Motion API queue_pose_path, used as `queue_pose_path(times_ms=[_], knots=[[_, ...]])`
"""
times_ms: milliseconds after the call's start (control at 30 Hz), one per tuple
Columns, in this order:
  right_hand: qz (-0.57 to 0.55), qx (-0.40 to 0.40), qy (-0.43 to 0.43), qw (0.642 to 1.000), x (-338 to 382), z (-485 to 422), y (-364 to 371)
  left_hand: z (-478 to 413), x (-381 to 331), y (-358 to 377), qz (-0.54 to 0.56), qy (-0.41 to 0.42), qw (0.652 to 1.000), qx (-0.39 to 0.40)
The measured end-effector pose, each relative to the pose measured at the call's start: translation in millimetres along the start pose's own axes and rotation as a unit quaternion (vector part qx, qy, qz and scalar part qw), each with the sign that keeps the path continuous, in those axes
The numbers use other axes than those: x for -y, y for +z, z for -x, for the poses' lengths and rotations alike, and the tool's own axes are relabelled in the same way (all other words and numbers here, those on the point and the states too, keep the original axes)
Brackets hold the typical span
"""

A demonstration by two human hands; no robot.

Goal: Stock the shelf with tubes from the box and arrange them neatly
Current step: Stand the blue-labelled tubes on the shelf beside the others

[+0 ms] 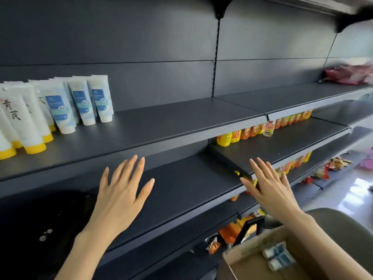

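White tubes with blue labels (80,104) stand cap-down in a row at the left of the dark shelf (181,122), beside white tubes with yellow caps (26,126). A cardboard box (252,257) at the lower right holds more blue-labelled tubes (278,257). My left hand (123,193) and my right hand (268,184) are raised in front of the shelves with fingers spread, holding nothing. Both hang below the tube shelf's front edge, apart from the tubes and the box.
A lower dark shelf (181,190) lies behind my hands. Yellow and orange bottles (242,134) line the right-hand shelves. Snack packets (333,164) sit lower right, pink bags (351,74) on the upper right shelf. A black object (46,229) fills the lower left.
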State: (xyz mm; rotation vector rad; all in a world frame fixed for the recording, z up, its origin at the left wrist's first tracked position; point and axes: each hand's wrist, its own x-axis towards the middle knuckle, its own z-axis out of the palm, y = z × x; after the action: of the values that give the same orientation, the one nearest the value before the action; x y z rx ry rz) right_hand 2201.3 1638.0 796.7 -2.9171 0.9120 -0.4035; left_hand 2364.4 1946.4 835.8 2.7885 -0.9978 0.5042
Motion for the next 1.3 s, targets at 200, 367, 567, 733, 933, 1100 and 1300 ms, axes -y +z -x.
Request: queue_pose_path(times_ms=[200, 367, 567, 733, 933, 1100, 1300], knots=[[0.024, 0.056, 0.040, 0.997, -81, 33, 14, 4, -78, 28, -0.018, 0.031, 0.998, 0.049], [0.015, 0.099, 0.095, 0.990, -134, 60, 33, -2, -127, 63, -0.016, 0.059, 0.992, 0.110], [-0.008, 0.133, 0.192, 0.972, -185, 93, 72, -28, -169, 118, -0.027, 0.127, 0.978, 0.161], [-0.001, 0.167, 0.272, 0.948, -206, 115, 111, -55, -203, 164, -0.014, 0.187, 0.961, 0.205], [0.004, 0.225, 0.335, 0.915, -203, 126, 161, -82, -233, 226, -0.006, 0.270, 0.926, 0.264], [-0.018, 0.236, 0.376, 0.896, -197, 120, 199, -98, -255, 270, 0.000, 0.319, 0.901, 0.295], [-0.071, 0.252, 0.422, 0.868, -203, 111, 245, -105, -289, 312, 0.018, 0.367, 0.871, 0.325]])
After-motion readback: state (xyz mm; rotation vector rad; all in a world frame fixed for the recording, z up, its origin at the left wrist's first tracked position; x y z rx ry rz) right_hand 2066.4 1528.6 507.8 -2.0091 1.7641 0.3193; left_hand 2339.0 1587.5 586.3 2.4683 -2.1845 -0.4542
